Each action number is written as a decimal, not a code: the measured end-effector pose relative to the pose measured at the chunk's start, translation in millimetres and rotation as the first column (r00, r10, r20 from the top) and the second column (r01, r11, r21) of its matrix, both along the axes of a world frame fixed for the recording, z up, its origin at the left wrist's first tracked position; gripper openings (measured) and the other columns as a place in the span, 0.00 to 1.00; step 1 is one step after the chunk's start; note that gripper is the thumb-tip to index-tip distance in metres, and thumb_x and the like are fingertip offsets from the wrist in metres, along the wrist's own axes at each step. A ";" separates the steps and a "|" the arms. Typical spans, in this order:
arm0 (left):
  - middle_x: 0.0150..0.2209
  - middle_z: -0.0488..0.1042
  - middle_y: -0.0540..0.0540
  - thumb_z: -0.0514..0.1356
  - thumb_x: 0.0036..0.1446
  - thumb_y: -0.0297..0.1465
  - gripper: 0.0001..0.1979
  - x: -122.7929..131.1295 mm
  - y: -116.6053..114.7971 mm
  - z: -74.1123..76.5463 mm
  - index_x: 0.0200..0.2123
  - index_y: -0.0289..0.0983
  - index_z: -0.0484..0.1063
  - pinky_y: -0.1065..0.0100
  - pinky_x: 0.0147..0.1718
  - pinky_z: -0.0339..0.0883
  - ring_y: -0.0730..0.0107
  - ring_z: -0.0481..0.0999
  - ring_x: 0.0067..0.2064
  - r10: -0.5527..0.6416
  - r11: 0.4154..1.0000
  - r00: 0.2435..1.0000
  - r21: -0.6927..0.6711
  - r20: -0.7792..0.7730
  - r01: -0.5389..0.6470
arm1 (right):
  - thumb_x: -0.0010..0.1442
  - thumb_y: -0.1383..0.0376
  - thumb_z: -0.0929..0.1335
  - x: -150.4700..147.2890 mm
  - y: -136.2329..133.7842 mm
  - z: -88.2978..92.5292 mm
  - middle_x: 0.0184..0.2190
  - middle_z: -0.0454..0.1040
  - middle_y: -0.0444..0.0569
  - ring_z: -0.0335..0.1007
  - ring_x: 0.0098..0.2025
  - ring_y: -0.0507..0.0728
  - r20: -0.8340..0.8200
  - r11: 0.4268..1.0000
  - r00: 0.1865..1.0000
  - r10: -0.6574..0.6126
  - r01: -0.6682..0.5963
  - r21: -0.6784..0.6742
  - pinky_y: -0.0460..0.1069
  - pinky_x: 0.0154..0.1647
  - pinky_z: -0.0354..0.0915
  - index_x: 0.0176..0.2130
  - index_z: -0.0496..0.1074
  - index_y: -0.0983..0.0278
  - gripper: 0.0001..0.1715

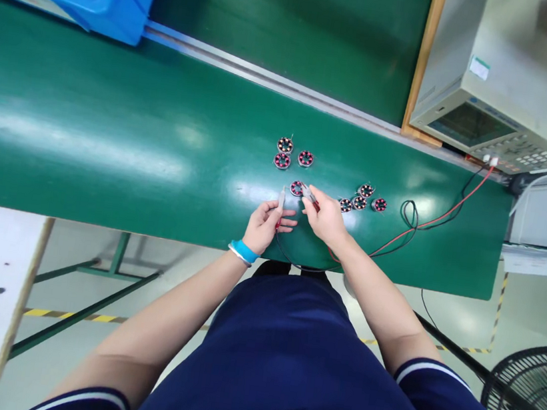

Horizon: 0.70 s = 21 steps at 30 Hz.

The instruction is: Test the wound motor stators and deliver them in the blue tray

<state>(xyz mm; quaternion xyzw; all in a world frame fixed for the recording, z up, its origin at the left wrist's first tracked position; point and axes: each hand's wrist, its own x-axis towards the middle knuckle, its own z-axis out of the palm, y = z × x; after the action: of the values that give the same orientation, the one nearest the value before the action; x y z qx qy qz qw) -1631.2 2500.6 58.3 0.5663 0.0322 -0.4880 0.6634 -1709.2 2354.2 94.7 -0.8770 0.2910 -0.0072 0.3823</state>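
1. A glossy green counter (193, 204) is streaked with reflected light; a blue bin (129, 1) is set at its far left.
2. A wound ring (296, 188) is laid on the counter just beyond the hands.
3. A pale clip (282, 198) is pinched by the left grip (265, 224).
4. A second clip (311, 197) is grasped by the right grip (325, 216), at the ring's right edge; whether contact is made cannot be told.
5. Three rings (306, 159) are placed beyond, four (360, 203) rightward.
6. A red lead (411, 230) is plugged into a grey instrument (445, 86).
7. The floor (470, 318) is marked with striped tape (102, 318); a black fan (535, 394) is seen at right.
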 end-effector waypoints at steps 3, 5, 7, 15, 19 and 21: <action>0.39 0.76 0.37 0.63 0.54 0.42 0.22 -0.2 -1.4 -4.4 0.44 0.34 0.60 0.68 0.28 0.73 0.64 0.79 0.32 -0.009 1.000 1.000 -0.003 -0.014 0.009 | 0.65 0.59 0.61 11.4 -19.6 15.3 0.36 0.78 0.53 0.76 0.34 0.55 -0.049 0.993 0.995 0.088 -0.084 0.083 0.48 0.43 0.67 0.52 0.68 0.69 0.22; 0.39 0.76 0.38 0.63 0.53 0.42 0.23 -0.6 -3.7 -6.8 0.44 0.34 0.59 0.68 0.28 0.73 0.64 0.79 0.32 0.002 1.000 1.000 -0.009 -0.021 -0.002 | 0.65 0.59 0.61 20.5 -33.7 24.4 0.33 0.77 0.50 0.74 0.30 0.53 -0.061 0.981 0.987 0.151 -0.142 0.133 0.47 0.41 0.66 0.50 0.70 0.69 0.21; 0.38 0.76 0.38 0.64 0.52 0.43 0.25 -2.6 -5.7 -4.7 0.43 0.34 0.59 0.68 0.27 0.72 0.64 0.78 0.31 0.025 1.000 0.999 -0.001 -0.021 -0.025 | 0.64 0.58 0.61 26.4 -43.8 34.2 0.33 0.77 0.50 0.72 0.30 0.52 -0.033 0.969 0.979 0.201 -0.194 0.153 0.47 0.40 0.64 0.47 0.72 0.68 0.20; 0.37 0.74 0.39 0.63 0.42 0.57 0.35 -12.4 -16.5 -18.9 0.40 0.36 0.57 0.69 0.23 0.69 0.65 0.77 0.28 0.031 0.999 0.999 -0.020 -0.028 -0.032 | 0.53 0.42 0.64 10.6 -57.9 31.5 0.26 0.73 0.49 0.57 0.19 0.49 -0.056 0.876 0.997 0.048 -0.015 0.481 0.46 0.19 0.53 0.39 0.70 0.66 0.31; 0.35 0.74 0.40 0.63 0.40 0.57 0.36 -9.8 -21.4 -30.3 0.40 0.36 0.57 0.70 0.22 0.68 0.65 0.77 0.27 0.056 0.998 0.998 -0.007 0.008 -0.056 | 0.45 0.38 0.66 1.8 -72.8 26.1 0.26 0.73 0.47 0.51 0.16 0.47 -0.107 0.830 0.993 -0.054 0.105 0.549 0.45 0.16 0.49 0.41 0.65 0.63 0.36; 0.34 0.74 0.41 0.64 0.40 0.56 0.35 -10.9 -21.7 -29.2 0.39 0.36 0.58 0.70 0.22 0.68 0.65 0.77 0.27 0.062 0.998 0.998 0.006 -0.006 -0.062 | 0.45 0.38 0.66 -0.5 -81.7 29.4 0.28 0.73 0.48 0.57 0.19 0.48 -0.113 0.822 0.992 -0.060 0.113 0.558 0.45 0.18 0.54 0.37 0.65 0.62 0.34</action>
<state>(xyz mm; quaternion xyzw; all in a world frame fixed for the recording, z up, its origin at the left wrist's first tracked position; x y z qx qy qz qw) -1642.1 2478.9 29.1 0.5655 0.0534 -0.4687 0.6765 -1709.7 2272.5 124.1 -0.7104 0.3368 0.1015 0.6096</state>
